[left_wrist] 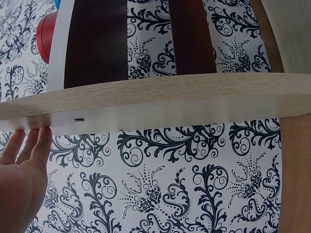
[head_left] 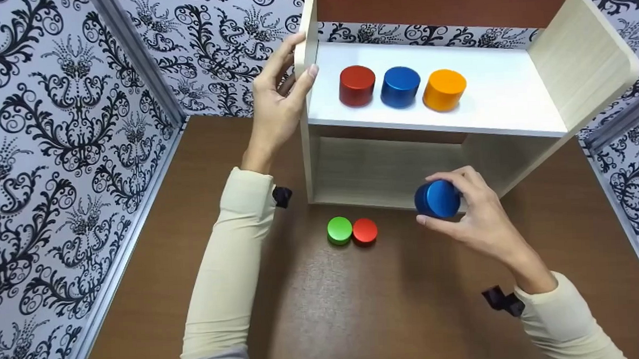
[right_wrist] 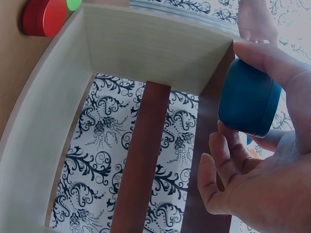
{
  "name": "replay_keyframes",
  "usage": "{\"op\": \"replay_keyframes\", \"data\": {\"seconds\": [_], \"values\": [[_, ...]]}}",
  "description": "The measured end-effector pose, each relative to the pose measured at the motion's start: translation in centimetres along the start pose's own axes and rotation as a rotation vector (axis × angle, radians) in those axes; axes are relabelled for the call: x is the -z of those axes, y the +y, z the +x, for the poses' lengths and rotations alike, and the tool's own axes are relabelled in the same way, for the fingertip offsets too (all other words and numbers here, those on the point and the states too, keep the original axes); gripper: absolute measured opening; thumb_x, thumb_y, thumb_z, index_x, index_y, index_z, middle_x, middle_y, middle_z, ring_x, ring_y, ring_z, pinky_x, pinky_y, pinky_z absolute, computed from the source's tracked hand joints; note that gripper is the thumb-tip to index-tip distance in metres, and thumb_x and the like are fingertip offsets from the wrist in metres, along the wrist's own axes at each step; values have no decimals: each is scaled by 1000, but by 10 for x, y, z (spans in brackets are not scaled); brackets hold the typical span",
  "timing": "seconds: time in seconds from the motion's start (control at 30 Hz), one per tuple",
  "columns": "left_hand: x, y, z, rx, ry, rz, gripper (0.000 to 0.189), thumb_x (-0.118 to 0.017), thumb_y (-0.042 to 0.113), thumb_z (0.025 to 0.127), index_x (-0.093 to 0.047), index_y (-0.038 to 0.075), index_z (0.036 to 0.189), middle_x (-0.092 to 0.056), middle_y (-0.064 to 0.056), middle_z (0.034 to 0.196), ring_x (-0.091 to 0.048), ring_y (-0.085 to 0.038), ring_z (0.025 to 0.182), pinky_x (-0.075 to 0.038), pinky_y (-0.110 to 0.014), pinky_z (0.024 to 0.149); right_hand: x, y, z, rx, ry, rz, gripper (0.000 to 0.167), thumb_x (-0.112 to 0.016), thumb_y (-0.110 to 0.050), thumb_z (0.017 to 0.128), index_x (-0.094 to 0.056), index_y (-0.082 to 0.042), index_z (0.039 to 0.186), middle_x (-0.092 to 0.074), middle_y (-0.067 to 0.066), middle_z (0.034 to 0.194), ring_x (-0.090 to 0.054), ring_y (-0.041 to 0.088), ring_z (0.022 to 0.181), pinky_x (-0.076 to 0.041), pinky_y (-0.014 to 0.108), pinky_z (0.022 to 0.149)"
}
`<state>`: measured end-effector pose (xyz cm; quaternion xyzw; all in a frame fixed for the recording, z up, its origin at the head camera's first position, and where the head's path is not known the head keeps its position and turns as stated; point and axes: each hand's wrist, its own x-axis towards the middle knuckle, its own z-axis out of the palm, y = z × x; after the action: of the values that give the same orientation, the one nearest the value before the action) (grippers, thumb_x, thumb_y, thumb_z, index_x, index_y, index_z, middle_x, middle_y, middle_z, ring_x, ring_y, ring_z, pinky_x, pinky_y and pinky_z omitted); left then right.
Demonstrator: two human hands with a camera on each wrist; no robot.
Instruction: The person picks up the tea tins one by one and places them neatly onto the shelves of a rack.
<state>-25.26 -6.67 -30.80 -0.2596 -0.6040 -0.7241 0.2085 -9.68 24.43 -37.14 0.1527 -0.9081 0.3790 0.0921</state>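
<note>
A pale wooden shelf unit [head_left: 578, 55] stands on the brown table [head_left: 357, 307]. On its white shelf board sit a red cylinder [head_left: 357, 85], a blue cylinder [head_left: 400, 87] and an orange cylinder [head_left: 444, 90] in a row. My left hand [head_left: 298, 61] holds the unit's left side panel [head_left: 307, 23] near the top, fingers behind it and thumb on its front edge; the left wrist view shows the fingers [left_wrist: 36, 141] against the panel edge [left_wrist: 170, 97]. My right hand [head_left: 461, 205] grips a second blue cylinder [head_left: 437, 198] in front of the lower opening, also seen as the blue cylinder [right_wrist: 248, 99].
A green cylinder [head_left: 339, 230] and a small red cylinder [head_left: 365, 231] lie side by side on the table in front of the shelf unit. Patterned black-and-white walls [head_left: 54, 158] close in the table on the left, back and right.
</note>
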Motion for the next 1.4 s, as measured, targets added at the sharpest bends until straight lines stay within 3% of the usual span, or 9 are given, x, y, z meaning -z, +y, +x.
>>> {"op": "replay_keyframes", "data": {"seconds": [0.13,0.23,0.33,0.4,0.73,1.03,1.4], "values": [[0,0,0,6,-5,5,48,-66,-2,95,-53,-3,141,-56,-16,138,-60,-30,119,-54,-35,105,8,-2,2,1,8,-8,61,-92,-18,76,-63,-7,128,-53,12,119,-51,34,113,-59,55,87],[0,-1,0,10,-7,7,48,-65,-2,95,-53,-3,142,-56,-15,137,-60,-30,118,-54,-35,104,14,-3,4,6,15,-11,61,-92,-19,76,-63,-8,128,-53,11,119,-51,33,113,-56,32,91],[0,0,0,12,-7,6,48,-65,-2,95,-52,-3,142,-56,-15,137,-60,-29,118,-54,-35,104,19,-4,5,15,16,-10,60,-92,-19,76,-63,-7,128,-53,11,119,-51,33,113,-45,9,89],[0,0,0,16,-5,5,48,-65,-2,95,-52,-3,142,-56,-15,137,-60,-28,118,-54,-35,105,23,-5,6,23,19,-8,60,-92,-18,76,-63,-7,128,-52,12,119,-51,34,113,-40,3,87],[1,0,-1,15,-6,17,48,-66,-2,95,-53,-2,142,-57,-15,138,-60,-31,119,-54,-35,104,41,-11,14,24,22,-35,61,-90,-14,77,-62,-7,130,-51,14,120,-50,40,116,-37,1,88],[1,-1,-1,-2,-1,14,48,-66,-2,95,-53,-3,142,-58,-15,137,-61,-31,116,-54,-36,104,56,-15,23,53,70,-31,61,-91,-10,75,-64,-6,129,-53,15,118,-50,35,109,-39,-1,85],[0,0,-1,10,3,7,48,-66,-3,95,-54,-2,141,-57,-15,138,-61,-30,118,-54,-35,104,67,-16,31,27,92,-88,62,-91,-12,76,-62,-7,131,-52,15,120,-47,32,112,-38,2,85]]}}
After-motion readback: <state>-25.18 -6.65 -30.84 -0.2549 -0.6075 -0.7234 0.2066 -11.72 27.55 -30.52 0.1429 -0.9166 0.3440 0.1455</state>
